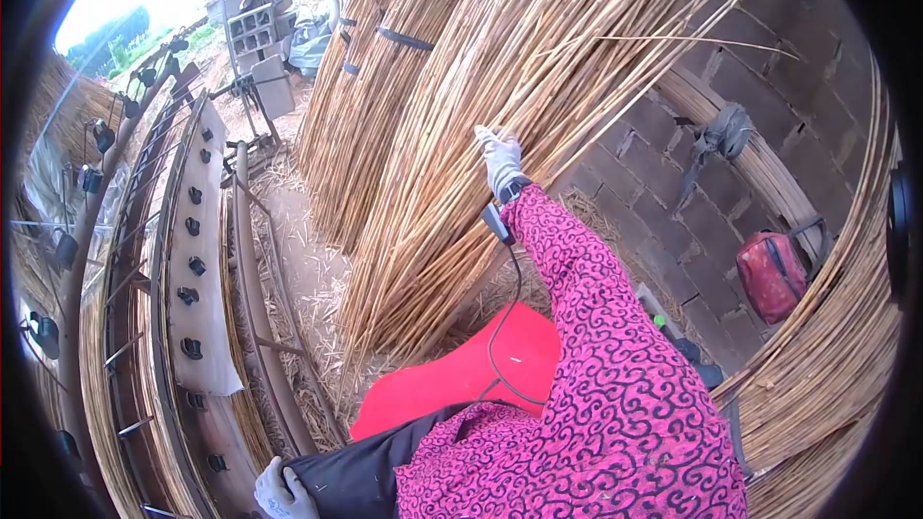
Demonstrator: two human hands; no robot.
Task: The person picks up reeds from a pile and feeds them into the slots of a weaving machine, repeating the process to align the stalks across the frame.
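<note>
Head view, one frame. I count two hands, both in pale knit gloves.

The right hand [500, 159] is up at frame centre, arm stretched away from me in a pink sleeve [596, 327] with a black swirl print. It shows its back, with the fingers pressed into the stalks. I cannot tell whether it grips any or just touches them.

The left hand [279, 492] is at the bottom edge, left of centre, partly cut off. Its fingers curl loosely on a dark trouser leg [361, 476]; I can't tell whether it grips.

There are two big reed bundles. The near reed bundle [452, 135] is the one the right hand touches: long, thin, straw-coloured dry stalks that fan out at the foot. The far reed bundle [370, 67] stands just left of it, bound with dark straps [404, 38]. Both lean on a grey block wall [769, 67] at upper right.

One small grey device [494, 221] sits under the right wrist. One black cable [500, 327] drops from it across one red seat [452, 380], smooth and plastic-looking, at lower centre.

On the wall hang one red bag [771, 274] and one grey cloth [723, 133]. A curved mat of woven reeds [827, 365] fills the right edge.

On the left is one long frame [252, 259] of rusty bars. It carries one white board [207, 231] with a column of black knobs, of which I count at least six. The ground [308, 269] between the frame and the bundles is sandy and littered with straw.
</note>
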